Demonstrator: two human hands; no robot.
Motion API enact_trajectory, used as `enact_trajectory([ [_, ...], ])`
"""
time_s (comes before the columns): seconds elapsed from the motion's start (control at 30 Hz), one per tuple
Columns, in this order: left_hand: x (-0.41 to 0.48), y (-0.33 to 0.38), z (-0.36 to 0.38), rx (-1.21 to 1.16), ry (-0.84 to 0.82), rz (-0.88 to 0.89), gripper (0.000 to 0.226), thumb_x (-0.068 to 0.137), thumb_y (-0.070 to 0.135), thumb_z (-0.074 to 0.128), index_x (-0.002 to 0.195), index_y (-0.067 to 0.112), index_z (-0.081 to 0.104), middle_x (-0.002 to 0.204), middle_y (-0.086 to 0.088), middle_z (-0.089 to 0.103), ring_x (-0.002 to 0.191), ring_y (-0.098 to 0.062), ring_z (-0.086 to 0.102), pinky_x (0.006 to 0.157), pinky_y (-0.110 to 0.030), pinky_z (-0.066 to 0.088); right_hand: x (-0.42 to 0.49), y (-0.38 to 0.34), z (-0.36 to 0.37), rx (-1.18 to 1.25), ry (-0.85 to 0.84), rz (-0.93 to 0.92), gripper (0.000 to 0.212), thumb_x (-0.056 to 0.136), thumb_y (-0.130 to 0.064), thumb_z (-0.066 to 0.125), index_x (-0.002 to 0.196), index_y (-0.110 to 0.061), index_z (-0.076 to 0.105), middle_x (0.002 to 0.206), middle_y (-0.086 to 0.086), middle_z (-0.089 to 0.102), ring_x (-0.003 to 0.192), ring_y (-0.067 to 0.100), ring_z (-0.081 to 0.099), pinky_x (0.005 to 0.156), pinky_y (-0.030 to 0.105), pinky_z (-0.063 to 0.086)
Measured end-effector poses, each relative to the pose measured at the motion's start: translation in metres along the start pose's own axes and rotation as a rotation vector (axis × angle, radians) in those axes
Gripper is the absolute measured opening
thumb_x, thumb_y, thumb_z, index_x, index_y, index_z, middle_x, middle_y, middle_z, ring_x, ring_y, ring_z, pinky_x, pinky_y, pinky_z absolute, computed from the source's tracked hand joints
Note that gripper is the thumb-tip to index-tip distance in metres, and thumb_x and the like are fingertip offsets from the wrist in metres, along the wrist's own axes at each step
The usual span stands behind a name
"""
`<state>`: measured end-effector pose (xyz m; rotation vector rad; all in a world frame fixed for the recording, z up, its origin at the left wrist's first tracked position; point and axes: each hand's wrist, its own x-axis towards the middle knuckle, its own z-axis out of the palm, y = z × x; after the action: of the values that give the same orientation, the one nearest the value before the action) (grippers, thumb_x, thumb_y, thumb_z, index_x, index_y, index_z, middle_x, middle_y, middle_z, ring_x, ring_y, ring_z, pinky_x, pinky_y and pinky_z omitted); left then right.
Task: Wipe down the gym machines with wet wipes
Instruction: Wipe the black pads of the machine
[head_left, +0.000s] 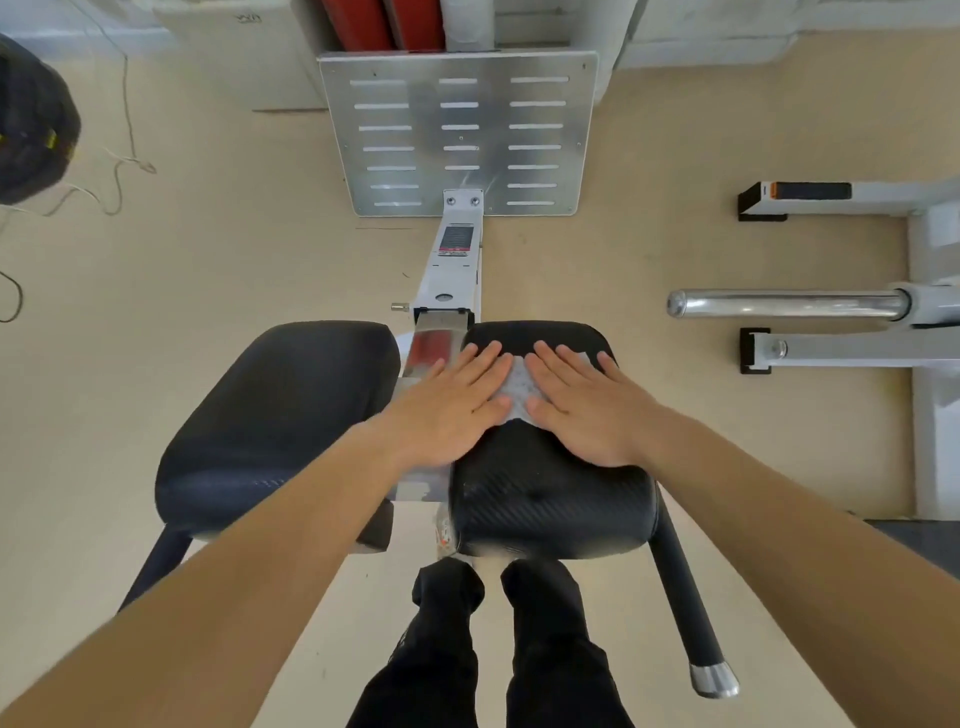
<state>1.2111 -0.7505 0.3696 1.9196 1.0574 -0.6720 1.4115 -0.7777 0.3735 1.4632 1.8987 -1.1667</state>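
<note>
Far left: a dark round object (31, 119) and loose cables lie on the floor, well apart from the work. The left pad (275, 415) of the machine carries no wipe and no hand; whether it has been wiped cannot be told. Between the pads runs the white centre rail (452, 265), leading up to the slotted metal footplate (457, 135). The left hand (447, 410) reaches across the gap onto the right pad (550, 493). Its grip is spread flat, fingers straight, with the thumb side on the edge of the wet wipe (517, 387). The wipe lies crumpled on the far half of the right pad, pinned between the two hands. The right hand (587, 410) lies flat too, grip spread, fingers over the wipe's right part. Judgement: flat palms rather than a pinch spread pressure over the cloth and hold it on the textured cover, so this is a wiping stroke in hand. The near half of the pad is uncovered. Lower right, a black handle (685, 597). Far right, a neighbouring machine's chrome bar (779, 304), untouched.
</note>
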Motion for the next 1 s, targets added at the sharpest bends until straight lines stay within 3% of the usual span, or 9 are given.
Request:
enact_trajectory([
  [0.17,0.088,-0.028,-0.022,-0.046,-0.072,-0.078,0.059,0.109,0.041,0.02,0.159,0.023,-0.006,0.167,0.004,-0.014,0.153,-0.02,-0.016,0.125,-0.044,-0.004,0.084,0.035,-0.017,0.041,-0.059,0.1,0.063,0.106,-0.05,0.012,0.16,-0.022,-0.009,0.167,-0.005,-0.015,0.154,0.013,-0.011,0.124,0.045,-0.008],
  [0.3,0.104,-0.02,-0.027,0.029,-0.086,-0.091,0.059,0.109,0.04,0.019,0.159,0.023,-0.007,0.167,0.001,-0.015,0.153,-0.024,-0.017,0.124,-0.044,-0.005,0.091,0.044,-0.018,0.086,-0.052,0.121,0.063,0.107,-0.048,0.013,0.16,-0.021,-0.008,0.167,-0.005,-0.014,0.154,0.014,-0.01,0.123,0.044,-0.007],
  [0.5,0.026,0.031,-0.006,0.115,-0.006,0.079,0.06,0.108,0.046,0.013,0.159,0.024,-0.01,0.167,0.0,-0.015,0.154,-0.02,-0.013,0.125,-0.042,-0.006,-0.003,0.03,0.003,0.098,0.028,0.07,0.064,0.106,-0.049,0.01,0.159,-0.02,-0.011,0.166,-0.002,-0.018,0.153,0.014,-0.014,0.124,0.042,-0.005],
  [0.6,-0.033,0.049,0.022,0.231,0.103,0.12,0.064,0.103,0.05,0.0,0.158,0.021,-0.014,0.167,-0.002,-0.016,0.154,-0.021,-0.014,0.124,-0.04,-0.007,-0.064,0.009,0.026,0.032,0.098,0.038,0.074,0.095,-0.058,-0.01,0.158,-0.021,-0.014,0.163,-0.004,-0.022,0.152,0.015,-0.015,0.125,0.043,-0.004],
  [0.67,-0.061,0.055,0.041,0.32,0.181,0.125,0.068,0.097,0.052,-0.01,0.157,0.021,-0.015,0.167,-0.003,-0.016,0.154,-0.022,-0.014,0.124,-0.039,-0.007,-0.092,-0.006,0.048,-0.058,0.217,0.054,0.082,0.089,-0.059,-0.017,0.159,-0.018,-0.006,0.165,-0.001,-0.015,0.154,0.02,-0.008,0.124,0.044,0.002],
  [0.73,-0.06,0.052,0.044,0.303,0.195,0.11,0.066,0.099,0.053,-0.008,0.157,0.023,-0.014,0.167,0.0,-0.015,0.154,-0.021,-0.013,0.125,-0.039,-0.006,-0.099,-0.013,0.06,-0.081,0.268,0.112,0.082,0.091,-0.058,-0.014,0.16,-0.017,0.001,0.168,0.002,-0.004,0.155,0.022,-0.001,0.123,0.045,0.005],
  [0.8,-0.036,0.048,0.032,0.251,0.175,0.098,0.063,0.103,0.052,0.001,0.159,0.025,-0.01,0.168,0.001,-0.013,0.154,-0.019,-0.011,0.125,-0.04,-0.005,-0.086,-0.008,0.055,-0.028,0.292,0.142,0.081,0.091,-0.058,-0.014,0.16,-0.019,-0.001,0.168,-0.001,-0.005,0.155,0.019,-0.003,0.124,0.045,0.002],
  [0.9,-0.002,0.045,0.015,0.219,0.109,0.069,0.06,0.107,0.049,0.008,0.16,0.025,-0.005,0.168,-0.001,-0.01,0.154,-0.019,-0.008,0.124,-0.041,-0.004,-0.057,0.003,0.036,0.076,0.257,0.192,0.065,0.104,-0.051,0.005,0.161,-0.02,0.0,0.168,-0.002,-0.006,0.154,0.014,-0.004,0.125,0.045,-0.003],
  [1.0,-0.009,0.047,0.024,0.211,0.167,0.085,0.06,0.107,0.049,0.008,0.161,0.024,-0.001,0.168,-0.001,-0.006,0.155,-0.021,-0.007,0.124,-0.041,-0.002,-0.055,-0.002,0.043,0.051,0.292,0.223,0.063,0.106,-0.047,0.009,0.161,-0.017,0.001,0.168,0.001,-0.005,0.155,0.017,-0.002,0.125,0.044,-0.002],
])
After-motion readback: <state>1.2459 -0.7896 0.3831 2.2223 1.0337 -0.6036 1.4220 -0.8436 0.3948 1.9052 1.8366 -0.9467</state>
